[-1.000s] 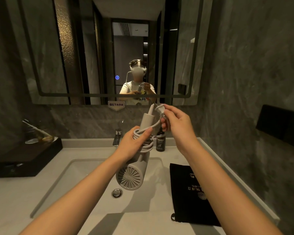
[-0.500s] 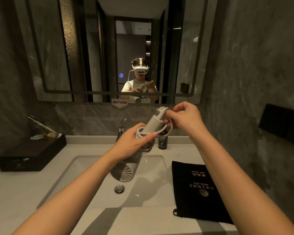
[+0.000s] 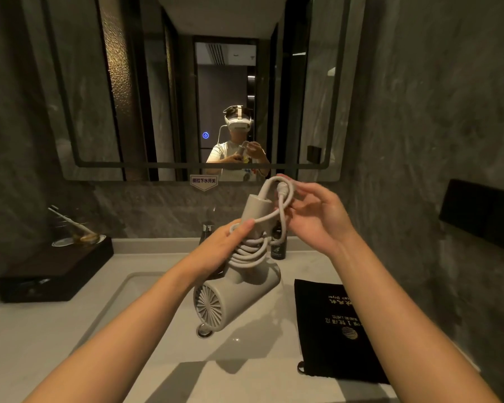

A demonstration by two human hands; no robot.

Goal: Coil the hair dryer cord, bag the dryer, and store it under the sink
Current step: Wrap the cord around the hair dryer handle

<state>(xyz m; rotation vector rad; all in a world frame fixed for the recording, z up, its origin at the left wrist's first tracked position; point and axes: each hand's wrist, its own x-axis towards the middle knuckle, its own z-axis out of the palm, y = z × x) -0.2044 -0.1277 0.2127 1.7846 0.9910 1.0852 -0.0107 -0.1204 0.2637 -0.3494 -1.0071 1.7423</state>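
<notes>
I hold a pale grey hair dryer (image 3: 239,298) above the sink basin (image 3: 146,289), handle up and barrel down. My left hand (image 3: 221,248) grips the handle, its thumb pressing on the white cord (image 3: 249,251) that is coiled several times round the handle. My right hand (image 3: 314,219) is beside the handle's top end and pinches the cord's last loop and the plug (image 3: 282,189) between its fingertips. A black drawstring bag (image 3: 332,330) with gold print lies flat on the counter to the right of the basin.
A small dark bottle (image 3: 278,247) and the faucet (image 3: 207,228) stand behind the dryer. A black box (image 3: 50,274) carrying a glass dish sits at the left. A mirror (image 3: 186,97) fills the wall ahead. A black panel (image 3: 483,213) is fixed to the right wall.
The dryer has tilted back to upright with its barrel more to the right. My right hand has brought the cord's end in a loop over the top of the handle.
</notes>
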